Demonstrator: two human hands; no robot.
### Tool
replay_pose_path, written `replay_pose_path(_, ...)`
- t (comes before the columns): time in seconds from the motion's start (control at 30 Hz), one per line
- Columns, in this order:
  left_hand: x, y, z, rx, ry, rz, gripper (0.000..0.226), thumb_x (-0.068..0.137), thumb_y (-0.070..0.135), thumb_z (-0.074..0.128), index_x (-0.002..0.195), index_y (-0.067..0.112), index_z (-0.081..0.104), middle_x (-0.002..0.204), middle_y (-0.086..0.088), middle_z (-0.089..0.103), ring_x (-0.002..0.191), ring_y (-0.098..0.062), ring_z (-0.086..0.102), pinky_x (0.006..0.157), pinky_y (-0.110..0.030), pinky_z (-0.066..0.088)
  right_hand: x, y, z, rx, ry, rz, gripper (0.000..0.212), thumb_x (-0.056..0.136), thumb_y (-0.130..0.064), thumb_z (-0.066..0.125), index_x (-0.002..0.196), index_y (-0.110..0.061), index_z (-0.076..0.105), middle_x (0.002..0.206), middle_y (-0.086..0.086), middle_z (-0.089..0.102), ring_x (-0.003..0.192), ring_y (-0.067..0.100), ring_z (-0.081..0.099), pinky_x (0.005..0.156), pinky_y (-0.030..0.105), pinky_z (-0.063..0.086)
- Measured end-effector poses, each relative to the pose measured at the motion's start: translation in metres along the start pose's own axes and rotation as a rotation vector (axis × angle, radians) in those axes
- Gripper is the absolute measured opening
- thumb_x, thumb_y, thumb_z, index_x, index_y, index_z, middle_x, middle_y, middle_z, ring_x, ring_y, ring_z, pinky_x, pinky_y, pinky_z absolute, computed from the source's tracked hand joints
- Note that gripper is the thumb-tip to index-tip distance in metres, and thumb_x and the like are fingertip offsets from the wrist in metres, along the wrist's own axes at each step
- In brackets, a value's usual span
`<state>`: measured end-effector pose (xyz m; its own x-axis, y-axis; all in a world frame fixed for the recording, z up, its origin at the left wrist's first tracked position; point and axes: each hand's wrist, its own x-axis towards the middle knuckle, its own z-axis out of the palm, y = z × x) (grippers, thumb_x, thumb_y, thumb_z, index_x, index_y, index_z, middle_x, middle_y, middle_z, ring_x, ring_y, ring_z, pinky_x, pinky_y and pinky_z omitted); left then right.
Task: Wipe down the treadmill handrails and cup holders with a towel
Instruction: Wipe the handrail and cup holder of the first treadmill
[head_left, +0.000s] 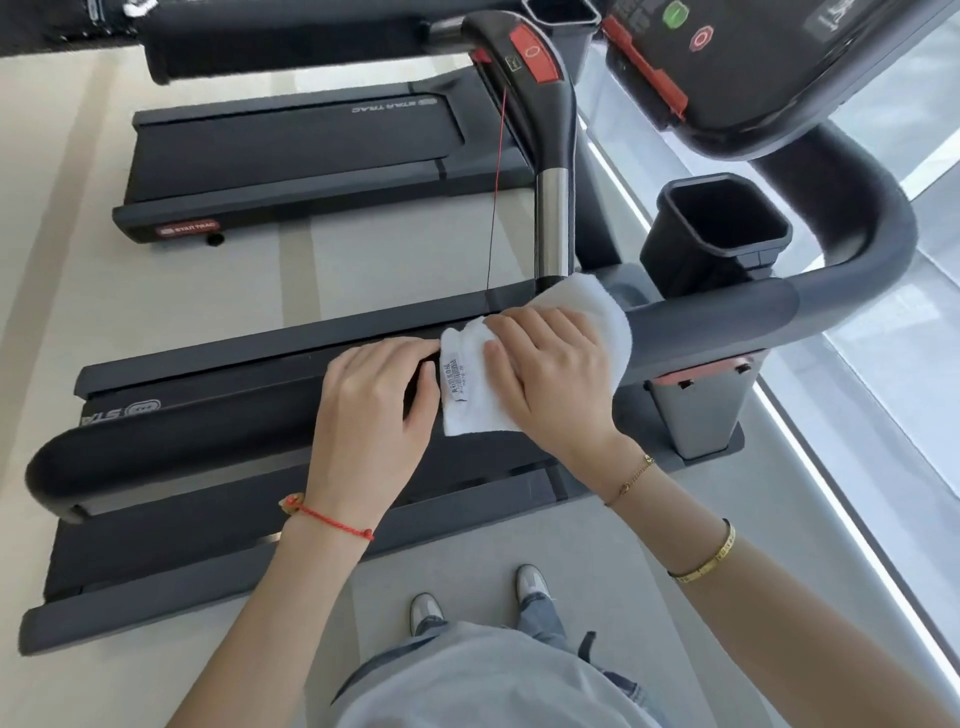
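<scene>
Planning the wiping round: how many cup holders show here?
2. One cup holder sits right of the chrome post, above the white towel; a second cup holder is at the top edge, partly cropped. Others may be hidden.

The right hand (553, 374) presses a white towel (582, 312) flat on the dark handrail (727, 317). The left hand (371, 410) holds the same handrail just beside the towel. A black cup holder (719, 228) stands behind the handrail.

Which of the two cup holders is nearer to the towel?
The nearer cup holder, just beyond the handrail that the towel covers. The other cup holder sits at the frame's top edge, beside the console.
</scene>
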<state>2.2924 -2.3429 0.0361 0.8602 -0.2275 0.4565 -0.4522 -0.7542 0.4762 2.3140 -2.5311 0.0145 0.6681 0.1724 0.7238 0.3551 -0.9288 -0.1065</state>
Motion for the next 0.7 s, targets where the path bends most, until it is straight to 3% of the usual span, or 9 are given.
replay_pose_path(0.3,-0.005,-0.026,-0.019,-0.026,-0.003,-0.020,0.021,0.097,0.014,0.048,0.106,0.010,0.067,0.098,0.001,0.069,0.088,-0.023,0.062,0.087,-0.039,0.048,0.010,-0.036,0.014,0.036,-0.009,0.000,0.031,0.097,-0.024,0.046,0.080,-0.013,0.069,0.073,0.000,0.066,0.069,0.024,0.060,0.068,0.038,0.046)
replay_pose_path(0.5,-0.005,-0.025,-0.020,-0.043,-0.025,-0.006,0.017,0.096,0.008,0.054,0.107,0.011,0.067,0.097,0.003,0.068,0.087,-0.021,0.061,0.087,-0.035,0.047,0.005,-0.025,0.010,0.011,-0.014,-0.068,0.031,0.098,-0.024,0.045,0.092,-0.010,0.071,0.083,0.002,0.068,0.075,0.025,0.061,0.072,0.038,0.047)
replay_pose_path(0.7,-0.001,-0.011,-0.005,-0.031,-0.041,0.045,0.023,0.096,0.011,0.052,0.112,0.013,0.069,0.108,0.003,0.070,0.099,-0.018,0.063,0.093,-0.038,0.047,-0.007,0.014,-0.001,-0.043,0.019,-0.073,0.032,0.097,-0.023,0.043,0.101,-0.008,0.071,0.096,0.005,0.069,0.086,0.027,0.064,0.079,0.040,0.049)
